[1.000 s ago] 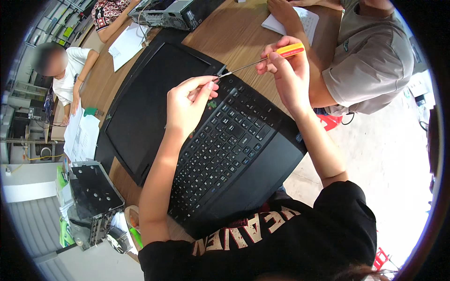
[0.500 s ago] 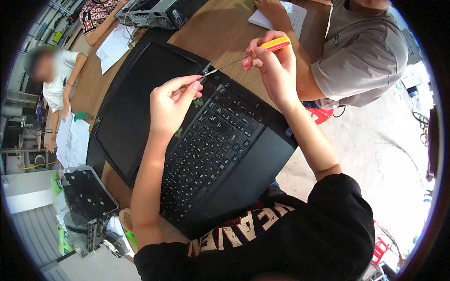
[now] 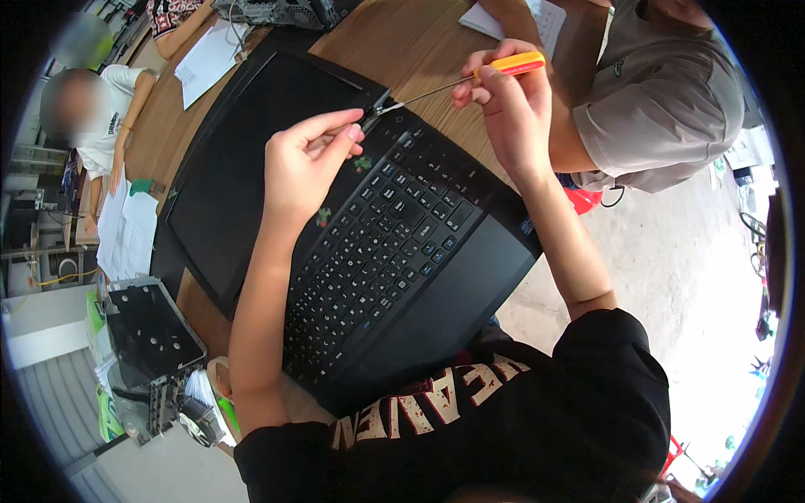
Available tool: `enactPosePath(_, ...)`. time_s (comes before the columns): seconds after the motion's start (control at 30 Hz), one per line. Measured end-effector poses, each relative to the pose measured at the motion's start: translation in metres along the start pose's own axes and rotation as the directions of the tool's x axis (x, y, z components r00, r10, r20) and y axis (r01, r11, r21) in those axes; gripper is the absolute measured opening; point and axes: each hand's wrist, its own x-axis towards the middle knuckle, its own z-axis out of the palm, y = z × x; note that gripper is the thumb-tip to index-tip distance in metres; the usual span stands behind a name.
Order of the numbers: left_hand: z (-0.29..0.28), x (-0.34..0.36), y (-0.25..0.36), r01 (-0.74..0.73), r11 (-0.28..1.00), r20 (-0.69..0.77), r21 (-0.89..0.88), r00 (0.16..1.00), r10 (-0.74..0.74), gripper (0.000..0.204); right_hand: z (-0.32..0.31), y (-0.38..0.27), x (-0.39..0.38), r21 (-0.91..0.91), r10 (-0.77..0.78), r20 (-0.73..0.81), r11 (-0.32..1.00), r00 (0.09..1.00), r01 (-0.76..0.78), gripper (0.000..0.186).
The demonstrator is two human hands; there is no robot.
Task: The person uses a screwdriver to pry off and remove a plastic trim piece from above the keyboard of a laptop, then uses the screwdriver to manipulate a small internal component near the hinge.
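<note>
A black laptop (image 3: 444,289) lies opened out in front of me, its dark screen panel (image 3: 260,159) folded far back. My right hand (image 3: 518,121) is closed around a screwdriver (image 3: 521,64) with a yellow and red handle. Its thin shaft slants down to the left, and the tip meets a small metal hinge (image 3: 384,109) at the laptop's far corner. Just left of that hinge, my left hand (image 3: 298,168) is pinched, thumb against forefinger. Whatever lies between those fingertips is too small to make out.
A desktop computer case (image 3: 281,12) stands on the wooden table (image 3: 402,42) at the back. Loose papers (image 3: 210,63) lie beyond the screen panel. On the right sits a person in a grey sleeve (image 3: 662,121), close to my right arm. Dismantled metal equipment (image 3: 155,323) is at lower left.
The right hand and screwdriver appear slightly higher and farther right, along with the laptop corner. The tip stays at the hinge. My left hand keeps its pinch.
</note>
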Motion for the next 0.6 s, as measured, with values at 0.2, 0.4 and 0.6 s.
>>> enactPosePath(0.2, -0.004, 0.005, -0.014, -0.192, 0.851, -0.075, 0.489, 0.963, 0.260, 0.031, -0.005, 0.003, 0.002, 0.015, -0.030, 0.025, 0.999, 0.999, 0.030, 0.018)
enactPosePath(0.4, 0.005, 0.005, -0.040, -0.276, 0.641, -0.053, 0.717, 0.895, 0.444, 0.041, -0.006, 0.006, 0.003, 0.044, -0.037, -0.020, 0.998, 0.999, 0.038, 0.016)
enactPosePath(0.6, 0.010, 0.004, -0.035, -0.294, 0.564, -0.045, 0.772, 0.859, 0.510, 0.037, -0.013, 0.008, 0.005, 0.108, -0.033, 0.028, 0.994, 0.999, 0.030, 0.019)
